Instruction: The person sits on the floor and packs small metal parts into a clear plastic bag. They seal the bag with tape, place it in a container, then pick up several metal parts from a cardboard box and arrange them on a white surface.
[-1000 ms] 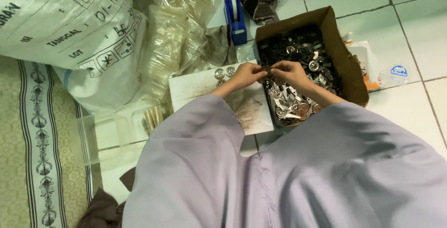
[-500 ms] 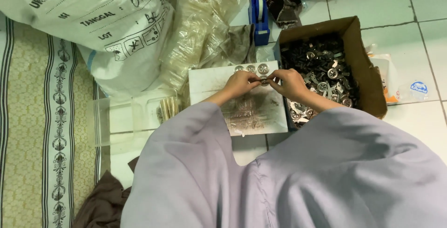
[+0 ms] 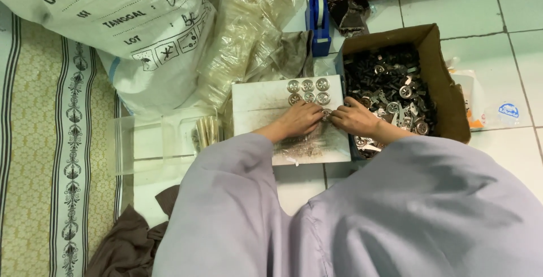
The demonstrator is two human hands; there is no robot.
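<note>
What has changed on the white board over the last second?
Both hands, left hand and right hand, came down from the board's far edge to its middle, meeting at a small metal disc. Six discs now lie uncovered in two rows. The cardboard box of metal parts stayed put.

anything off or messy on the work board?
Mostly tidy: six round metal discs sit in neat rows at the far edge of the white board. The near part of the board is smeared with dark grime and small debris. Both hands meet over a seventh disc.
</note>
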